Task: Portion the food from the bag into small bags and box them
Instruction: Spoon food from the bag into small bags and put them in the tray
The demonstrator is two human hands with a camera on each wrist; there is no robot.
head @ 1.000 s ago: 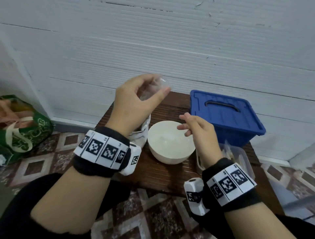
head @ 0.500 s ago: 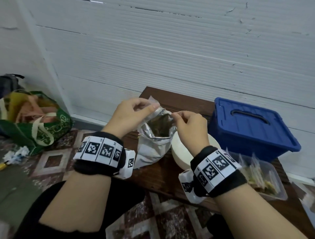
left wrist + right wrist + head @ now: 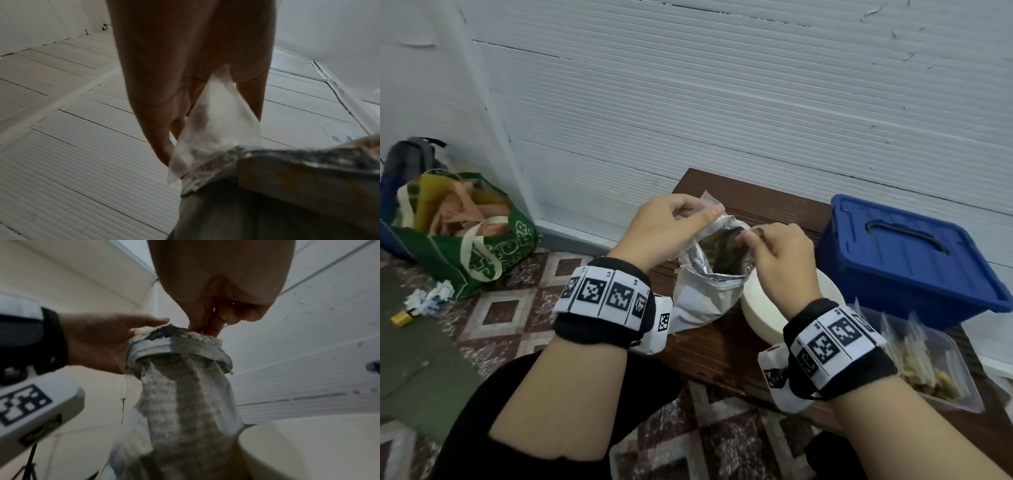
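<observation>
An open foil bag (image 3: 702, 294) stands on the brown table (image 3: 722, 353), with dark food (image 3: 722, 250) visible in its mouth. My left hand (image 3: 671, 226) pinches a small clear bag (image 3: 710, 202) at the foil bag's left rim. In the left wrist view the small clear bag (image 3: 211, 129) hangs between my fingers (image 3: 160, 146) down to the foil rim (image 3: 287, 155). My right hand (image 3: 777, 253) pinches the right rim. The right wrist view has its fingertips (image 3: 209, 327) at the mouth of the foil bag (image 3: 185, 394).
A white bowl (image 3: 760, 318) sits just right of the foil bag. Behind it stands a blue lidded box (image 3: 907, 253). A clear tub (image 3: 948, 387) with filled small bags is at the table's right end. A green tote (image 3: 465, 246) lies on the floor at left.
A second ago my left hand held the clear bag up above the bowl and my right hand was free. Both hands have moved left to the foil bag's mouth and hold it open.
</observation>
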